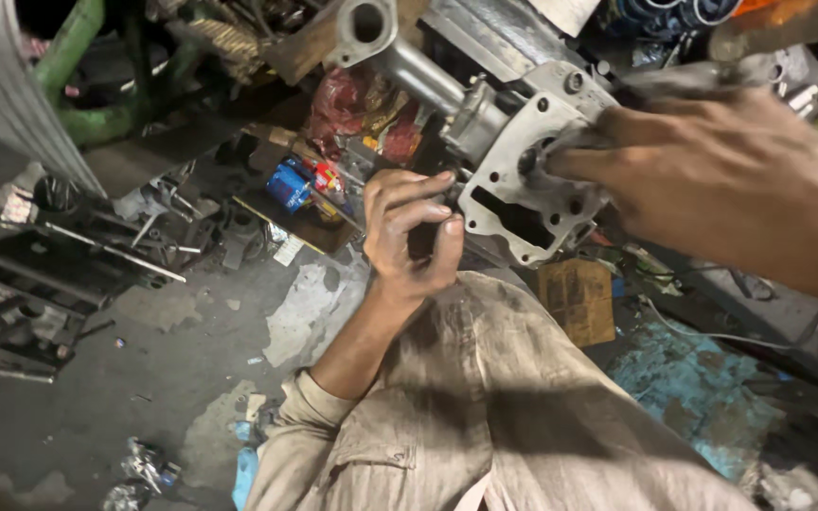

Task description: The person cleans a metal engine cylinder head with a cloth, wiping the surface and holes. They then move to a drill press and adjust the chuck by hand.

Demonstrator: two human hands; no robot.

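Far left of the grip, dark metal parts (97, 241) are scattered on the grey floor (172, 369), with a green pipe (73, 43) above them and a crumpled foil scrap (144, 466) lower down. Nearer the grip, just to its left, a blue packet (291, 186) is seen lying on the floor, and red wrappers (352, 109) are heaped above it. The left hand (411, 232) is curled shut around the dark lower edge of the casting (523, 161), fingers folded over and thumb pressed in, so that the part is clamped from below. The casting, a grey aluminium engine piece with a flat gasket face, bolt holes and a slot, is held up over the knee, with a tube running up and left from it. The right hand (712, 180) is laid against the casting's face from the right, its fingertips (570, 163) pressed together on a grey cloth (560, 142) at the bore. Below the grip, a beige trouser leg (485, 416) is seen; right of it, a brown box (577, 301) and a turquoise sheet (693, 388) lie.
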